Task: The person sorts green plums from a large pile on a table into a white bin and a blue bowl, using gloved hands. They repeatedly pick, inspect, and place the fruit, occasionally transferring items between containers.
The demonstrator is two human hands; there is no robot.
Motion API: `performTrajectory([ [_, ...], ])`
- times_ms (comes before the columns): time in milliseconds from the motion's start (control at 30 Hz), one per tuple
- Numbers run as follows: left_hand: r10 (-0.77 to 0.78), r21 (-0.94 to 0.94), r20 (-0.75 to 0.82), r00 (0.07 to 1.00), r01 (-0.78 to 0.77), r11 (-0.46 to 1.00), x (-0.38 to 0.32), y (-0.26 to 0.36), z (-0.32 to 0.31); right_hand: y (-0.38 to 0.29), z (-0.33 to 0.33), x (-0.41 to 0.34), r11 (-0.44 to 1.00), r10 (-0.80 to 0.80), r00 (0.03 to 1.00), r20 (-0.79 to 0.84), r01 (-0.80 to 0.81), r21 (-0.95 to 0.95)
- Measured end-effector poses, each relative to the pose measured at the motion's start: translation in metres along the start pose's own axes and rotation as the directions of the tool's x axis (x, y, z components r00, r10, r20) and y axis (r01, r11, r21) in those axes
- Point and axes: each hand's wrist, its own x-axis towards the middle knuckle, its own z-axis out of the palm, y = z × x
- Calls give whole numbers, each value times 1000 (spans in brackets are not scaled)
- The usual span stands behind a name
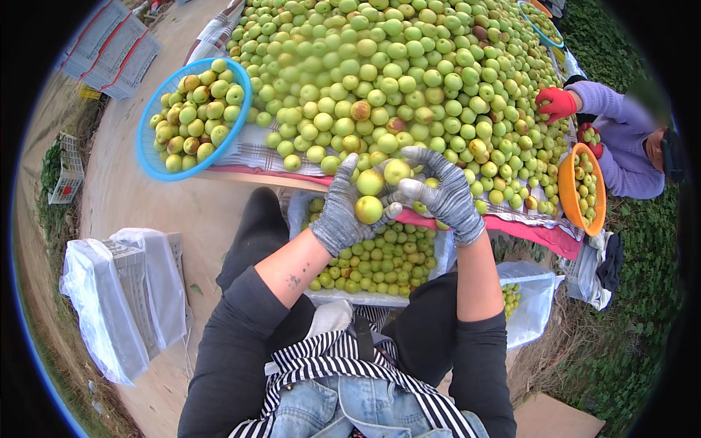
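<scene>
Both my hands wear grey knit gloves with pale fingertips, above the near edge of a heap of green jujubes [400,82]. My left hand [342,211] is palm up, cradling a few fruits, among them a yellow-green jujube [368,209] by the thumb side. Close by on the right, my right hand [446,200] has its thumb and forefinger at another jujube [396,171], right beside those in the left. Below my hands, between my knees, a plastic-lined crate [443,254] holds many jujubes, partly hidden by the left hand and forearm.
A blue basket [143,131] of browner-marked jujubes stands at the table's left corner. Right, a person in red gloves [558,104] works beside an orange basket [565,191]. Another lined crate [528,317] sits lower right; plastic-covered crates [123,295] and stacked crates [109,49] stand left.
</scene>
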Motion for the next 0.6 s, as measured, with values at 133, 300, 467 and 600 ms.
performTrajectory([
  [133, 49, -62, 130, 990, -41, 997, -12, 24, 9, 0, 15, 43, 991, -2, 977, -214, -27, -132],
  [300, 356, -133, 47, 933, -348, 928, -27, 61, 26, 11, 45, 108, 596, -213, 976, -39, 98, -797],
  [467, 714, -76, -88, 695, -719, 691, -55, 127, 40, 4, 72, 146, 314, 85, 993, 86, 55, -948],
  [600, 787, -324, 253, 563, -718, 617, -86, 180, 28, 8, 65, 151, 347, 63, 990, 129, 100, -933],
])
